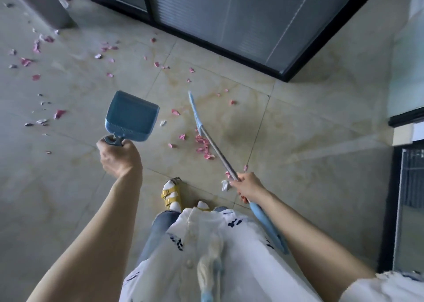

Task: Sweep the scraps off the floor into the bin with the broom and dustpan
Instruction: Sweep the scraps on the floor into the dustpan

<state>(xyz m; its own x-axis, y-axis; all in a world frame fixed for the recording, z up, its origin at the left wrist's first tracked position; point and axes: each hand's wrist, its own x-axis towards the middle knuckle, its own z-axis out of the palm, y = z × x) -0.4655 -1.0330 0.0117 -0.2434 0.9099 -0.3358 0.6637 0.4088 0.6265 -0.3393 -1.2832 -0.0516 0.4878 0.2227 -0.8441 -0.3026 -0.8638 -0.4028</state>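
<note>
The left hand is curled round the handle of the dustpan, holding it out at centre left. The right hand grips the shaft of the broom at centre, its blue head down beside a pile of pink scraps. More lie scattered over the floor toward the bin at upper left.

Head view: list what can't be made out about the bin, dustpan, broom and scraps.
- Bin: head view, the top-left frame edge cuts off most of its opening; fill level unseen.
- Dustpan: head view, its handle is wrapped by the left hand.
- Broom: head view, sweeping end seen edge-on and blurred; bristles unreadable.
- Grey scraps at left: head view, too small to identify.
</note>
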